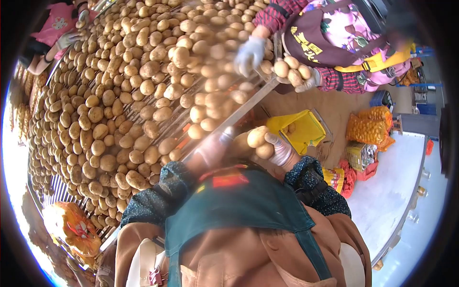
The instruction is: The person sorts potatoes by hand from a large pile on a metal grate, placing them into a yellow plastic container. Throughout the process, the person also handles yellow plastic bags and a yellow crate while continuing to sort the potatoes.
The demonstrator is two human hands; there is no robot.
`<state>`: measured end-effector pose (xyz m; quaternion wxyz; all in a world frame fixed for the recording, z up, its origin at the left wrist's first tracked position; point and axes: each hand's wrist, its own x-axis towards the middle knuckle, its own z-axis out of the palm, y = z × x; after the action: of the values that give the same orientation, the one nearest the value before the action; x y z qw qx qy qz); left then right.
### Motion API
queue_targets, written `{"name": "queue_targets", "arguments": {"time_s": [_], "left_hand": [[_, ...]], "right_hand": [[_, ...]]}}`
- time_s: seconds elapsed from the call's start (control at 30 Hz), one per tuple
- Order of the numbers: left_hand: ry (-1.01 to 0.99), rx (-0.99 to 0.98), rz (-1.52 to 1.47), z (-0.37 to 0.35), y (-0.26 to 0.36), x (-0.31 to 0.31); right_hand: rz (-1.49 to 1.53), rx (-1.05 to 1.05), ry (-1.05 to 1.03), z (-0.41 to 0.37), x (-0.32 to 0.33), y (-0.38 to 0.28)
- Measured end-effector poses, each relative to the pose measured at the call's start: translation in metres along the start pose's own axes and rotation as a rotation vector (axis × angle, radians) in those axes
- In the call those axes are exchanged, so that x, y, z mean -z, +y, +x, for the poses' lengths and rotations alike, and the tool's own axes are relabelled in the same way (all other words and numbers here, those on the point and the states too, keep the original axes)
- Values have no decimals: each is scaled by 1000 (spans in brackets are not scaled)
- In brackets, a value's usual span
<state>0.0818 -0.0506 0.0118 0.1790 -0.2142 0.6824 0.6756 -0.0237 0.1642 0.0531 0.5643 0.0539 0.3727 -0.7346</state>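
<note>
In white gloves, my right hand (281, 149) is closed round a few potatoes (257, 137), held in front of my dark green apron (239, 205). My left hand (215, 146) is smeared by motion beside the metal edge rail (246, 104) of the slatted sorting table. Close to its fingertips is a blurred brown shape, perhaps a potato; whether the hand grips it I cannot make out. Many loose potatoes (136, 179) cover the slats beyond the rail, and those nearest the rail look blurred.
Across from me, a co-worker's gloved hand (308, 79) holds several potatoes; their other hand (250, 55) is over the table. Another person's glove (68, 40) shows top left. A yellow crate-like container (299, 128), filled orange net bags (368, 126) and a net bag (71, 227) stand around.
</note>
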Motion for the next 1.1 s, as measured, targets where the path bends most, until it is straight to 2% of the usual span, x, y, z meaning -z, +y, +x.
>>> {"name": "queue_targets", "arguments": {"time_s": [0.07,0.13,0.2,0.23,0.27,0.3,0.33,0.37,0.4,0.43,0.47,0.5,0.53,0.57,0.6,0.63,0.67,0.7,0.73,0.77,0.8,0.83,0.87,0.93,1.0,1.03,1.07,1.1], "left_hand": [[325,-78,296,14,-6,12],[601,-184,536,23,-5,33],[827,-284,943,41,-24,52],[612,51,942,37,3,55],[564,87,909,41,6,55],[518,121,875,44,9,55],[473,153,840,49,12,57],[471,123,655,64,-16,66],[473,58,650,63,-19,67],[476,-7,644,60,-22,68],[481,-74,639,57,-26,70],[531,-208,503,64,-55,77],[540,-168,167,59,-54,81],[537,-127,-169,51,-46,85],[524,-82,-507,40,-38,90],[465,-43,-590,20,-25,100],[392,-130,-861,14,-25,105],[387,-243,-735,12,-47,114],[392,-252,-772,6,-57,115],[398,-261,-809,0,-68,117],[412,-168,-1012,-14,-57,116],[423,-72,-1212,-30,-42,116],[431,26,-1410,-45,-31,115],[495,60,-1362,-65,-33,113],[566,63,-1276,-78,-53,113],[637,85,-1231,-92,-32,107],[673,49,-1192,-99,-45,107],[716,12,-1152,-108,-60,110]], "right_hand": [[-13,73,37,-18,44,-6],[127,104,239,-34,87,-6],[145,168,431,-50,130,-12],[162,174,518,-56,167,-10],[176,178,602,-58,193,-10],[183,229,834,-58,195,-12],[154,193,956,-55,202,-15],[124,156,1077,-50,220,-18],[92,116,1200,-47,230,-22],[86,68,1203,-45,238,-26],[-67,25,1241,-37,228,-32],[-221,-15,1275,-28,203,-41],[-375,-54,1308,-21,188,-48],[-884,73,1289,-3,225,-32],[-1230,336,1081,8,191,-31],[-1256,430,879,19,134,-40],[-1369,593,637,34,98,-43],[-1605,749,397,48,56,-49],[-1728,893,201,61,25,-43],[-1785,867,28,79,8,-34],[-1852,930,-184,93,-13,-31],[-1994,935,-297,109,-20,-22],[-2160,944,-338,122,-18,-21],[-2492,957,-427,161,-14,-24],[-2635,687,-142,199,10,-43],[-2535,700,65,201,10,-56],[-2422,707,262,197,7,-69],[-2432,772,362,196,9,-75]]}}
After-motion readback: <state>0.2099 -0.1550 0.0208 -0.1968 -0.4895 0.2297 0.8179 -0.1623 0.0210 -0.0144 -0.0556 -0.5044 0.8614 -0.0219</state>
